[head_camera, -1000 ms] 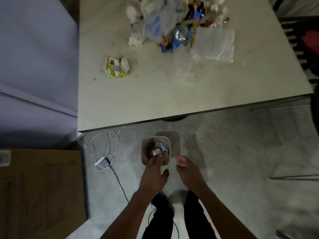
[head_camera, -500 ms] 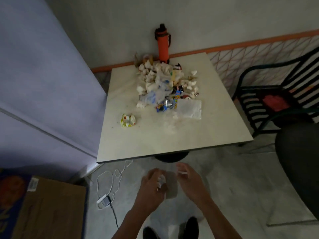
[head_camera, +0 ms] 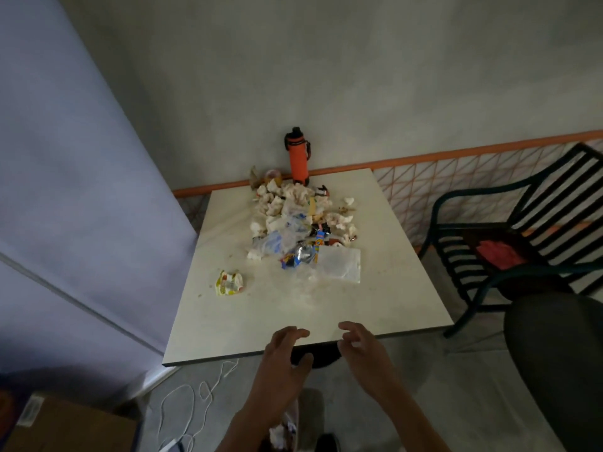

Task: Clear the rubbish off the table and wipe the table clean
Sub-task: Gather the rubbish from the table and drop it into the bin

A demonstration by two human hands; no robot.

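Hands first: our left hand (head_camera: 283, 357) and our right hand (head_camera: 362, 347) hang over the near edge of the counter (head_camera: 391, 288), both empty, the fingers loosely curled and gripping nothing. Below them, at 6 o'clock on the floor, the bin (head_camera: 287, 429) with some rubbish in it shows between our forearms.

We judge the step in hand is to reach for the next load. The closest piece is the yellow wrapper (head_camera: 229, 282) at 11 o'clock from the hands, lying alone; the left hand can pinch it easily. Beyond it, at 12 o'clock, lies the flat clear plastic bag (head_camera: 339, 264), touching the front of the rubbish pile (head_camera: 300, 223) of crumpled tissues and coloured wrappers. It is better to gather with both hands from the two sides, because light tissues can roll away.

At the far edge behind the pile stands the orange bottle (head_camera: 298, 158), upright; a wide sweep could knock it. Crumbs and pale smears remain for the wiping. At 2 o'clock, a black chair (head_camera: 522, 230) stands beside the counter.
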